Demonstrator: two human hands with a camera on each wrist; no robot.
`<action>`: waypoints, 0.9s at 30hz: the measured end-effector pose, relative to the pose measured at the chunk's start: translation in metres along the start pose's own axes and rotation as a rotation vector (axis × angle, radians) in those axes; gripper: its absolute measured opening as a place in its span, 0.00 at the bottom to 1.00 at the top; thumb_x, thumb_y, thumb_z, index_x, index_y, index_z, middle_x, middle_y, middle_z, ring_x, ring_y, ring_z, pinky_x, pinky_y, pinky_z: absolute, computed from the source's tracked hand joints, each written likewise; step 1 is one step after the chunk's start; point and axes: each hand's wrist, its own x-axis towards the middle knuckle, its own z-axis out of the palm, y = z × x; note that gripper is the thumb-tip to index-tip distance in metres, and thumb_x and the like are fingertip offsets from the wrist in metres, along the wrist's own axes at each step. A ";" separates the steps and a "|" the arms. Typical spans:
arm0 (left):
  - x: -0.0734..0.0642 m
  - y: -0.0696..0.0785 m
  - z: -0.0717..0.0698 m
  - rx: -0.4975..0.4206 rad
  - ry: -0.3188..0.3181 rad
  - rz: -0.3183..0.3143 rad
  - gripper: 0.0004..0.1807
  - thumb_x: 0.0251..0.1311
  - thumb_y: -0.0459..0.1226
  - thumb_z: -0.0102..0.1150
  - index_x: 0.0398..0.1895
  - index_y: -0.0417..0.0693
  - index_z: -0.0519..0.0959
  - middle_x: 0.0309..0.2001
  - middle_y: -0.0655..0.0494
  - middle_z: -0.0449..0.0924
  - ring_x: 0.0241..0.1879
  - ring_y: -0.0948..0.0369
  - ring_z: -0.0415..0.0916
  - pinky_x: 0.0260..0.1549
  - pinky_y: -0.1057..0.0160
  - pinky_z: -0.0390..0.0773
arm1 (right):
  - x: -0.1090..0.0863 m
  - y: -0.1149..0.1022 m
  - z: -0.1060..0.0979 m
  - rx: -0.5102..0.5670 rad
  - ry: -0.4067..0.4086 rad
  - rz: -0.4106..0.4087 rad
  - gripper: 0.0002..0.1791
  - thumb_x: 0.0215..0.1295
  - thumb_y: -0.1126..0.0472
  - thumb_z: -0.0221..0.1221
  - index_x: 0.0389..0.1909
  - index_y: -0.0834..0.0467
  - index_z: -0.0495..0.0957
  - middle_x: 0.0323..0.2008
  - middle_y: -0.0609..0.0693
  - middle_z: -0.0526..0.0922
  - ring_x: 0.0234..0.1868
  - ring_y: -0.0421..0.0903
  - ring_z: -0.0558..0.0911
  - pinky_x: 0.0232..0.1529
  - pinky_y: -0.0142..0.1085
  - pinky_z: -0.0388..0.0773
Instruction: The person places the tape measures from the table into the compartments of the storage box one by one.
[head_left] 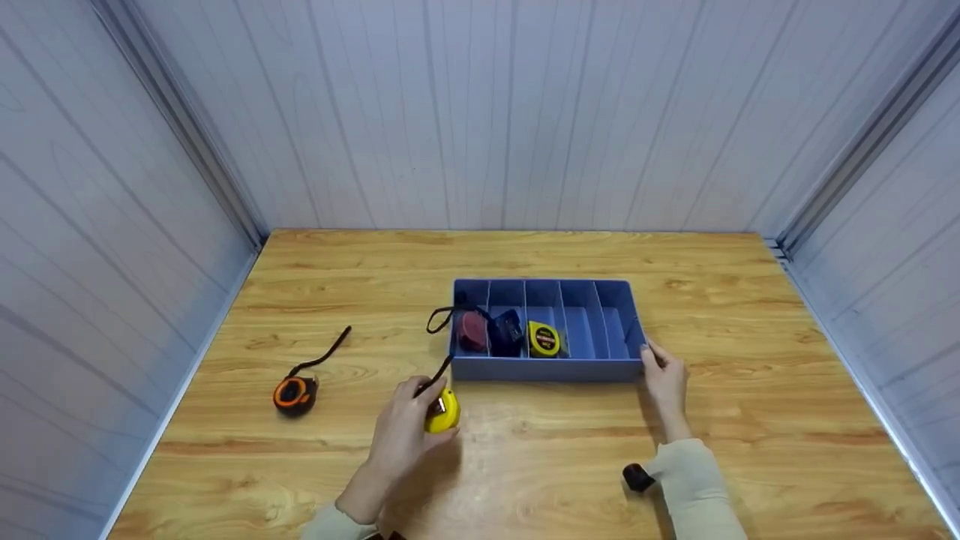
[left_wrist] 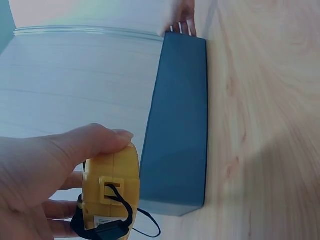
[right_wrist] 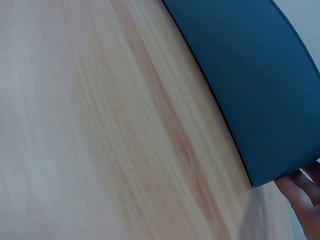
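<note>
My left hand [head_left: 401, 427] holds a yellow tape measure [head_left: 444, 411] with a black strap, just in front of a blue-grey divided box [head_left: 547, 370]. In the left wrist view, the thumb lies along the top of the yellow tape measure [left_wrist: 112, 182]. My right hand [head_left: 666, 381] grips the box's front right corner, thumb at the rim and fingers against the end wall. Inside the box, from the left, are a dark red tape measure [head_left: 472, 331], a dark blue one [head_left: 507, 332] and a yellow-and-black one [head_left: 544, 340], each in its own compartment.
An orange-and-black tape measure [head_left: 295, 394] with a black strap lies on the wooden table [head_left: 360, 300] at the left. One black strap [head_left: 439, 321] hangs over the box's left wall. Pale panel walls [head_left: 480, 112] stand behind and at both sides.
</note>
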 end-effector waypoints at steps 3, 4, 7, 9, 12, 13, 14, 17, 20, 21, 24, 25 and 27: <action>0.005 0.004 0.002 -0.003 0.003 0.006 0.36 0.32 0.42 0.73 0.51 0.38 0.75 0.45 0.44 0.71 0.44 0.50 0.69 0.40 0.53 0.73 | 0.000 -0.001 -0.001 0.002 0.004 -0.003 0.19 0.60 0.58 0.52 0.51 0.61 0.74 0.52 0.57 0.73 0.55 0.54 0.69 0.55 0.44 0.63; 0.006 0.005 0.002 -0.004 0.003 0.008 0.36 0.33 0.42 0.73 0.51 0.38 0.74 0.45 0.44 0.71 0.44 0.50 0.69 0.41 0.53 0.73 | 0.000 -0.001 -0.001 0.004 0.005 -0.006 0.19 0.60 0.59 0.52 0.51 0.61 0.74 0.52 0.57 0.73 0.55 0.54 0.68 0.55 0.44 0.63; 0.010 0.009 0.005 -0.013 0.006 0.010 0.36 0.33 0.42 0.73 0.51 0.39 0.75 0.46 0.44 0.70 0.45 0.50 0.68 0.42 0.54 0.73 | 0.001 -0.001 -0.001 0.014 0.003 -0.011 0.19 0.61 0.59 0.52 0.51 0.61 0.74 0.52 0.57 0.73 0.56 0.53 0.68 0.56 0.44 0.62; 0.013 0.012 0.006 -0.018 0.008 0.013 0.36 0.33 0.41 0.73 0.51 0.39 0.75 0.46 0.44 0.70 0.45 0.50 0.68 0.42 0.54 0.72 | 0.001 -0.001 -0.001 0.018 -0.001 -0.009 0.19 0.61 0.59 0.52 0.52 0.61 0.74 0.52 0.57 0.73 0.56 0.53 0.68 0.55 0.43 0.63; 0.017 0.016 0.008 -0.015 0.009 0.016 0.36 0.32 0.42 0.73 0.51 0.40 0.75 0.46 0.44 0.70 0.44 0.51 0.68 0.42 0.55 0.73 | 0.001 -0.001 0.000 0.013 -0.011 0.003 0.19 0.61 0.59 0.51 0.52 0.62 0.74 0.52 0.58 0.73 0.54 0.52 0.69 0.53 0.42 0.65; 0.019 0.018 0.008 -0.014 0.007 0.014 0.36 0.32 0.42 0.73 0.51 0.41 0.75 0.46 0.45 0.70 0.45 0.51 0.68 0.42 0.54 0.73 | 0.000 -0.001 0.000 0.012 -0.014 0.007 0.19 0.62 0.58 0.51 0.52 0.62 0.73 0.52 0.58 0.73 0.54 0.52 0.70 0.52 0.42 0.66; 0.020 0.019 0.009 -0.012 0.003 0.010 0.36 0.32 0.43 0.73 0.52 0.41 0.75 0.47 0.44 0.70 0.45 0.51 0.68 0.42 0.54 0.73 | 0.000 -0.001 -0.001 0.012 -0.017 0.009 0.19 0.62 0.58 0.51 0.52 0.62 0.73 0.52 0.59 0.73 0.53 0.52 0.70 0.51 0.42 0.67; 0.025 0.024 0.011 -0.021 -0.014 -0.014 0.37 0.33 0.43 0.72 0.52 0.42 0.74 0.48 0.44 0.70 0.46 0.51 0.68 0.43 0.54 0.72 | 0.000 -0.001 -0.001 0.015 -0.021 0.008 0.20 0.62 0.58 0.51 0.52 0.63 0.73 0.52 0.60 0.72 0.53 0.53 0.70 0.50 0.42 0.67; 0.030 0.027 0.013 -0.034 -0.026 -0.029 0.36 0.34 0.43 0.72 0.53 0.42 0.74 0.48 0.44 0.70 0.47 0.50 0.68 0.44 0.54 0.72 | 0.000 -0.001 -0.001 0.015 -0.021 0.003 0.20 0.62 0.57 0.51 0.52 0.63 0.73 0.52 0.61 0.72 0.54 0.54 0.69 0.52 0.43 0.66; 0.032 0.028 0.014 -0.038 -0.025 -0.028 0.36 0.34 0.43 0.72 0.53 0.42 0.74 0.48 0.44 0.70 0.47 0.50 0.68 0.44 0.54 0.72 | 0.000 -0.001 -0.001 0.012 -0.019 0.002 0.20 0.62 0.57 0.51 0.52 0.63 0.73 0.52 0.61 0.72 0.54 0.54 0.69 0.52 0.43 0.66; 0.037 0.031 0.016 -0.049 -0.020 -0.015 0.36 0.34 0.43 0.72 0.52 0.42 0.74 0.47 0.44 0.70 0.46 0.51 0.68 0.43 0.54 0.72 | 0.000 -0.001 0.000 0.004 -0.010 0.005 0.20 0.62 0.57 0.51 0.52 0.63 0.73 0.52 0.60 0.72 0.55 0.55 0.69 0.52 0.44 0.65; 0.038 0.031 0.017 -0.054 -0.017 -0.010 0.36 0.34 0.43 0.72 0.52 0.42 0.74 0.47 0.45 0.70 0.46 0.51 0.68 0.43 0.54 0.72 | 0.000 -0.001 0.000 0.001 -0.008 0.007 0.20 0.62 0.57 0.51 0.52 0.63 0.74 0.52 0.60 0.72 0.55 0.55 0.69 0.53 0.44 0.65; 0.042 0.033 0.019 -0.057 -0.015 -0.007 0.36 0.34 0.43 0.72 0.52 0.42 0.74 0.47 0.45 0.70 0.45 0.52 0.69 0.43 0.55 0.72 | 0.000 -0.001 0.000 -0.007 -0.003 0.012 0.20 0.61 0.57 0.51 0.52 0.62 0.74 0.52 0.60 0.72 0.55 0.54 0.69 0.52 0.44 0.65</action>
